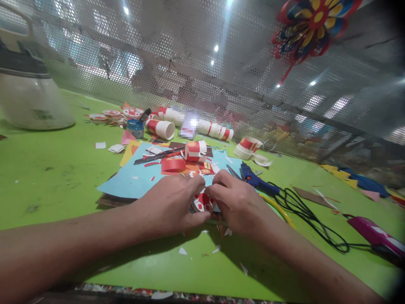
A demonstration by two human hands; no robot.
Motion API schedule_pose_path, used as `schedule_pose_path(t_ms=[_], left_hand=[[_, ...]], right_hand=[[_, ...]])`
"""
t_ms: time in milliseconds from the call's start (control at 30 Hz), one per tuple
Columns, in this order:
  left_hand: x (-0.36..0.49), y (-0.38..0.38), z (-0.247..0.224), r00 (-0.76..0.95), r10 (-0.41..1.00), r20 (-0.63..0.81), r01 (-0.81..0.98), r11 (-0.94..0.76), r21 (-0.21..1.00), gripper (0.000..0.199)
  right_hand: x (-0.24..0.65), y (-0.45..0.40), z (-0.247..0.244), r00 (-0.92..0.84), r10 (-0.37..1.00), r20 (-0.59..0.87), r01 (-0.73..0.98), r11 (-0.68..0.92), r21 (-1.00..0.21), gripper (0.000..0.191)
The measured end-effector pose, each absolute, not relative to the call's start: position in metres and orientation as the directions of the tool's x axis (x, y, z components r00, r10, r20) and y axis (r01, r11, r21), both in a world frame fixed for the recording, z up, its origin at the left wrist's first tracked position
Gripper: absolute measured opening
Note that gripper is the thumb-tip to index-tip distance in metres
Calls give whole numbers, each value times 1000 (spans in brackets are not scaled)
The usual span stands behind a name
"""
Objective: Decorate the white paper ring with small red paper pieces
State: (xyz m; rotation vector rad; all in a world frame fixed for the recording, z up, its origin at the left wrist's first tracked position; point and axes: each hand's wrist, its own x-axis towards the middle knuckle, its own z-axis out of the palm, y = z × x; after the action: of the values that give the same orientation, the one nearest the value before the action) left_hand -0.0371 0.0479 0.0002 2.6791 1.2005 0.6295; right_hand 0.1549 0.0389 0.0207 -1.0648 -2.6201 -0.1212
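Observation:
A small round paper piece with red shapes on white (203, 202) is held between my two hands. My left hand (177, 200) grips its left side, thumb below and fingers above. My right hand (238, 202) has its fingertips pinched together at its upper right edge; whether they hold a smaller bit is hidden. Under and beyond the hands lies light blue paper (122, 181) with scraps on it. On this paper are a cut red-and-white paper cup (195, 151), a curled red strip (173, 164) and a dark cutter knife (152, 158).
A blue glue gun (257, 179) with a coiled black cord (303, 215) lies to the right, near a yellow-handled pair of scissors (278, 209) and a magenta device (373, 232). Behind are paper cups (161, 128), a blue jar (135, 128) and decorated discs (98, 118). A large kettle (33, 99) stands left.

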Motion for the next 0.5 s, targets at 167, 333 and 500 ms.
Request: schedule_pose_path(t_ms=[167, 333, 500], left_hand=[[-37, 47, 1, 595, 738, 319, 685, -673, 280, 22], [-37, 47, 1, 596, 735, 324, 675, -677, 293, 24], [-37, 47, 2, 595, 738, 320, 670, -675, 310, 29]], right_hand=[[154, 40, 21, -678, 663, 317, 689, 724, -42, 17], [153, 38, 21, -636, 692, 341, 716, 694, -74, 15], [152, 36, 21, -587, 726, 358, 749, 655, -101, 16]])
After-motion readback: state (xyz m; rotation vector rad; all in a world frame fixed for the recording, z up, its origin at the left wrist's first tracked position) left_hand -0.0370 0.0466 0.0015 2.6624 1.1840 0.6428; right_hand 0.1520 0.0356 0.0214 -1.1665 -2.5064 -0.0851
